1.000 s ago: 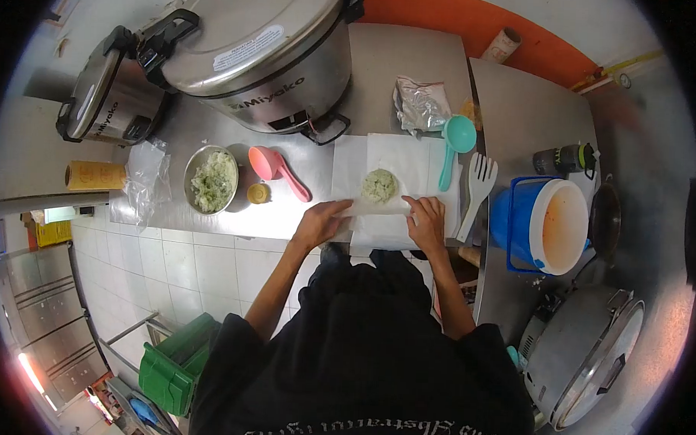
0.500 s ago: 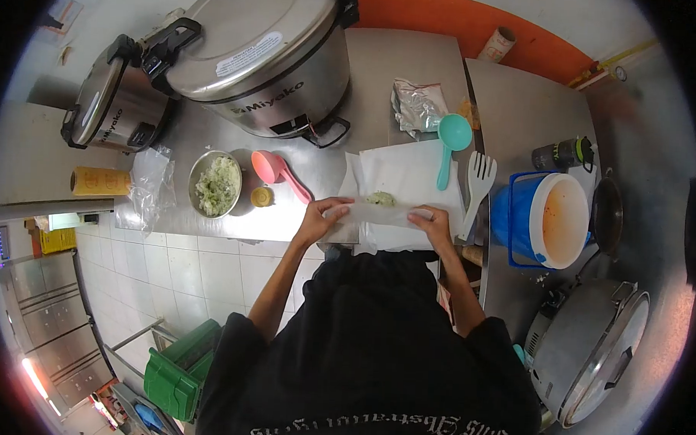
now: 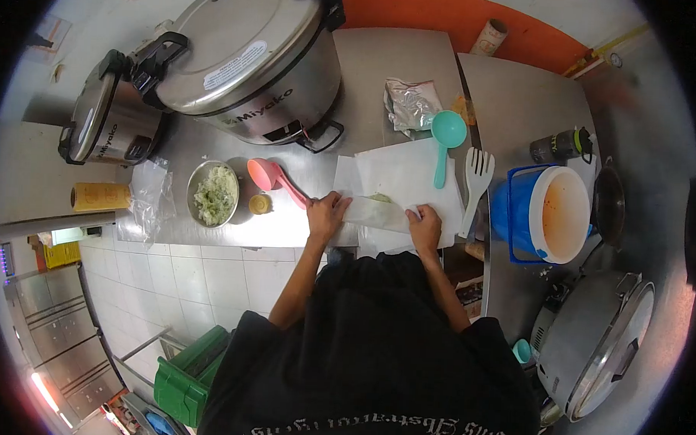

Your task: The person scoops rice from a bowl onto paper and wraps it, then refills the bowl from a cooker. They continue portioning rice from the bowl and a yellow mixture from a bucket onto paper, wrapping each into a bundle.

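Pinching folded white sheet in left hand and right hand — risk of squeezing out green-flecked mound if pressed unevenly.

reads "miyako" on the front of the large rice cooker and again on the smaller rice cooker. runs upside down across the black shirt, legible partly as "abstra". too small to read on the white label.

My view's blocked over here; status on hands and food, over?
Left hand and right hand pinching folded paper. Green-flecked mound mostly covered, far edge showing. Pink scoop close beside left hand; nothing seen blocking the fold.
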### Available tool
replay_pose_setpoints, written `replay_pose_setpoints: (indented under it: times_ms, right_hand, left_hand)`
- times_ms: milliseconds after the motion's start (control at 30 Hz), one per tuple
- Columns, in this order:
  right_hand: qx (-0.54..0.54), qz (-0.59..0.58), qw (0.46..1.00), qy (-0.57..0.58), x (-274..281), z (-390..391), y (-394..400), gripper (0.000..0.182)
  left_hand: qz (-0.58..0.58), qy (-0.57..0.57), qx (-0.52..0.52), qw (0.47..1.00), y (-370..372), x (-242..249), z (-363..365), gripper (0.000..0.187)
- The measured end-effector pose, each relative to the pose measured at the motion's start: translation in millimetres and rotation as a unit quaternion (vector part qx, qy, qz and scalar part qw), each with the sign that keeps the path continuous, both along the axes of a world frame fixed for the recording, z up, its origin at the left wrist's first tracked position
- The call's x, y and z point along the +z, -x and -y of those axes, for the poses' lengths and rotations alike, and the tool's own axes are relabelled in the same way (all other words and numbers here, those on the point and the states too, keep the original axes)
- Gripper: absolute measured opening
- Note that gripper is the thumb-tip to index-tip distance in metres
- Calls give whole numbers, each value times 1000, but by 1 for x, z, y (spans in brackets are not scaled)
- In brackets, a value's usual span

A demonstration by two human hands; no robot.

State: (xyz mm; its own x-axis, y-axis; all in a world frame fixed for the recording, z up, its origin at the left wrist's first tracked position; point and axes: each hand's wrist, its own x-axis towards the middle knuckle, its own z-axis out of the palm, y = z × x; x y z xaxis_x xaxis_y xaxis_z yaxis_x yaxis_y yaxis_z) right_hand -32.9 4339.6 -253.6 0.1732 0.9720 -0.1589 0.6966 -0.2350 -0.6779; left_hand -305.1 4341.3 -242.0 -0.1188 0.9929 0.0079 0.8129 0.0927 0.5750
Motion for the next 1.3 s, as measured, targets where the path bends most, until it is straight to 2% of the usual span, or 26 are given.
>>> replay_pose_setpoints:
  times_ms: [33,67,100,167,200,300,400,500,533,600,700,767,800,833,900,933,1033,1067,1167,1200,1300]
  right_hand:
    - [13,56,998,-19,16,-1,9,35]
    - [25,111,993,-41,40,-4,18,40]
    - [36,168,983,-61,52,-6,21,45]
    - [159,189,957,-153,36,-33,12,53]
    - [221,196,935,-196,27,-49,11,57]
    - [205,178,958,-91,17,-101,21,52]
    - [237,189,952,49,26,-128,23,41]
    - [261,128,953,83,26,-146,18,27]
    - [264,65,960,72,27,-147,17,25]
    - [262,-63,962,55,29,-139,11,20]
    - [356,-42,933,19,76,-102,18,20]
    - [363,-32,931,-24,84,-71,22,19]
    - [366,-27,929,-45,87,-62,23,18]
    - [355,-27,933,-53,90,-61,23,19]
    - [328,-29,942,-67,96,-55,21,20]
    - [326,-20,942,-74,100,-56,19,21]
    - [329,-9,939,-98,103,-46,17,20]
    - [336,-12,935,-109,96,-41,15,19]
    - [349,5,926,-146,71,-20,11,16]
    - [351,15,922,-160,63,-14,11,16]
    - [342,53,922,-173,44,-5,11,16]
  left_hand:
    - [4,-8,35,999,-5,5,4,35]
    - [-56,-75,81,992,-14,18,4,34]
    - [-34,-78,29,996,-19,18,6,33]
    - [9,-80,-72,994,-27,19,13,32]
    - [5,-100,-196,975,-33,25,12,27]
    - [-15,-117,-243,963,-42,28,4,23]
    - [3,-108,-252,962,-42,44,-2,16]
    - [-37,-65,-284,956,-46,39,-12,27]
    - [-35,-41,-247,967,-49,44,-16,35]
    - [-26,11,-179,983,-56,61,-21,51]
    - [-99,-122,-157,975,-62,77,-34,69]
    - [-119,-170,-279,938,-54,79,-54,63]
    - [-138,-159,-326,922,-47,78,-66,60]
    - [-153,-147,-372,904,-40,75,-77,57]
    - [-200,-55,-440,874,-21,66,-95,49]
    - [-238,-79,-439,863,-12,69,-96,32]
    - [-248,-58,-478,841,16,67,-90,28]
    - [-211,-33,-495,842,22,66,-86,30]
    - [-177,-82,-511,837,33,72,-63,32]
    - [-177,-30,-519,836,38,72,-59,36]
    - [-185,-102,-520,828,53,36,-47,46]
